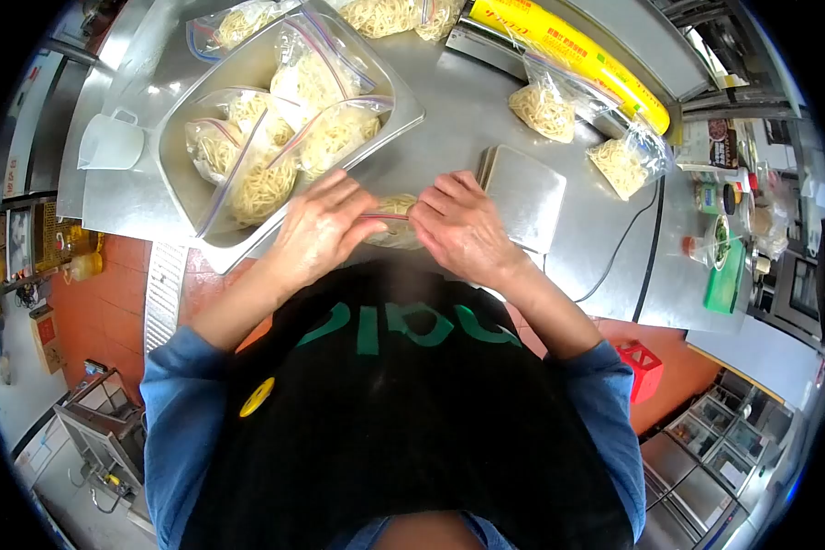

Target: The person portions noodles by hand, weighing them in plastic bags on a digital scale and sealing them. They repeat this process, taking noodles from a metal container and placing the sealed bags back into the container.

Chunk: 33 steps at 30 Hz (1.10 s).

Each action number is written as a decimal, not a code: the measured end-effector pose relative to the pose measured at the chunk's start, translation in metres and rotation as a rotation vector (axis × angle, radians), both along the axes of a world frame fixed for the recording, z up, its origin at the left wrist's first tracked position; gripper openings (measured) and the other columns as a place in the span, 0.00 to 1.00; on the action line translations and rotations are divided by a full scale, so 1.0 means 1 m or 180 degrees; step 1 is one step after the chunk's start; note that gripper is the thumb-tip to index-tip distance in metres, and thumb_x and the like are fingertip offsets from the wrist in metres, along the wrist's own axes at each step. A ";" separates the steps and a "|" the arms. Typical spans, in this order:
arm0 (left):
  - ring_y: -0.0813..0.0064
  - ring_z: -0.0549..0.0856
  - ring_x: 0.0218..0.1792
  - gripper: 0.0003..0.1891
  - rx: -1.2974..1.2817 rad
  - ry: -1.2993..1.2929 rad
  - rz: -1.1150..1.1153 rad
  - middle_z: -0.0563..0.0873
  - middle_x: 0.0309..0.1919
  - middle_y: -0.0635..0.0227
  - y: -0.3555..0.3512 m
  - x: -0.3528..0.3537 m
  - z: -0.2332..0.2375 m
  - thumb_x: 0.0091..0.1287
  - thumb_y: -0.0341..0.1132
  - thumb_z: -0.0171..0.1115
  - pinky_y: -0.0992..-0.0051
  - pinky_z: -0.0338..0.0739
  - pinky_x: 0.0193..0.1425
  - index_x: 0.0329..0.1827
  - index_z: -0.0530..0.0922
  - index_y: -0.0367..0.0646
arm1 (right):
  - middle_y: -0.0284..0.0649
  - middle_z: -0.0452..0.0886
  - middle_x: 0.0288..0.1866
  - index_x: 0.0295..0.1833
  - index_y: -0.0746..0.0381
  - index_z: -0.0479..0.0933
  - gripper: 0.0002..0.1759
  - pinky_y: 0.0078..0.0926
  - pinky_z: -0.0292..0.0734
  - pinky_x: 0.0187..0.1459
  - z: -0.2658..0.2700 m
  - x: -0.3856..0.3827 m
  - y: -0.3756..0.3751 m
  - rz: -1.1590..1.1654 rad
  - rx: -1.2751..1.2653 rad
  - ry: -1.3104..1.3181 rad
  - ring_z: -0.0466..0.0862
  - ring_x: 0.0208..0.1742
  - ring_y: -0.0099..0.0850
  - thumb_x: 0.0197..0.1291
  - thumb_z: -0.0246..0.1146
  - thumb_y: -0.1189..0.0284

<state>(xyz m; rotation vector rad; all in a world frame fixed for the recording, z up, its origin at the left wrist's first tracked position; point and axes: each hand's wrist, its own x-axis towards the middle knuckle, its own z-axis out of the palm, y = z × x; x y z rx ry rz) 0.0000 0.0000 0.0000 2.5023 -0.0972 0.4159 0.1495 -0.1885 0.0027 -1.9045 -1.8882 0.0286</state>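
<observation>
Between my two hands, close to my apron, is a zip bag of noodles (396, 235) with a reddish zip strip along its top edge. My left hand (325, 220) pinches the left end of that strip, and my right hand (460, 225) has its fingers closed on the right end. Left of the hands stands a metal tub (411, 117) holding several zip bags of noodles (264, 188). Just right of my right hand lies a flat metal scale (528, 194).
A clear plastic jug (112, 142) stands left of the tub. Two noodle bags (543, 108) (619, 170) lie at the right, near a long yellow box (573, 55). A dark cable (625, 240) crosses the steel table (587, 243). Jars and a green board (726, 275) are far right.
</observation>
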 end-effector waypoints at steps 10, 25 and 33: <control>0.59 0.79 0.35 0.04 -0.0366 -0.0063 0.0087 0.81 0.29 0.61 0.003 -0.009 0.001 0.63 0.26 0.69 0.62 0.77 0.39 0.33 0.81 0.37 | 0.38 0.76 0.37 0.38 0.62 0.77 0.08 0.36 0.73 0.48 -0.006 -0.005 0.011 -0.0084 0.0118 0.0021 0.76 0.44 0.38 0.56 0.71 0.74; 0.63 0.78 0.34 0.05 -0.0010 -0.0211 -0.0187 0.78 0.27 0.66 -0.010 -0.011 0.002 0.58 0.27 0.71 0.65 0.76 0.36 0.31 0.81 0.40 | 0.34 0.74 0.38 0.37 0.59 0.78 0.06 0.33 0.72 0.50 -0.006 -0.015 0.015 0.0358 -0.0132 -0.0444 0.75 0.46 0.33 0.60 0.68 0.71; 0.63 0.78 0.33 0.05 -0.0025 -0.0268 0.0196 0.80 0.28 0.66 0.004 -0.026 -0.003 0.58 0.28 0.72 0.66 0.76 0.35 0.32 0.82 0.40 | 0.36 0.77 0.33 0.34 0.60 0.77 0.07 0.34 0.75 0.42 -0.003 0.009 -0.015 0.0078 -0.0059 -0.0223 0.78 0.39 0.36 0.58 0.70 0.74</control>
